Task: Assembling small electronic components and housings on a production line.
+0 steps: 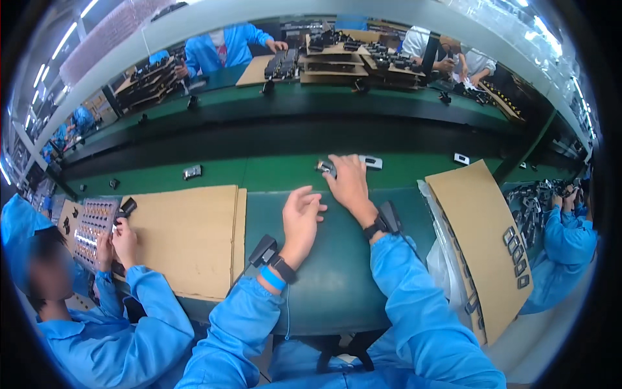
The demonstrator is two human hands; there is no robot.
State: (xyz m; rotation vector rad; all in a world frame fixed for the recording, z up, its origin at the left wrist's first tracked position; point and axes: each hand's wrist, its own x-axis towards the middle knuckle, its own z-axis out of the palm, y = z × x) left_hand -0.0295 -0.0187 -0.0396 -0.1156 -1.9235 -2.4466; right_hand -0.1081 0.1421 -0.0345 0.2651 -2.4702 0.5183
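Note:
My right hand [350, 185] reaches to the far side of the bench, over the green strip. Between its thumb and forefinger is a small dark-and-silver device [324, 168]. Just past the fingers, on the right, lies a flat silver-white part [371, 162]. Nearer to me, my left hand [302, 219] hovers over the dark green bench top [337, 279], its fingers loosely bent and apart with nothing seen in them. Both wrists wear dark bands with small black boxes; a blue band is also on the left one.
Cardboard sheets [188, 240] lie at left, beside a co-worker handling parts by a tray [97, 223]. A tilted cardboard sheet [476, 233] bearing several dark frames stands at right. Another silver device [192, 172] sits on the green strip. People work beyond and at far right.

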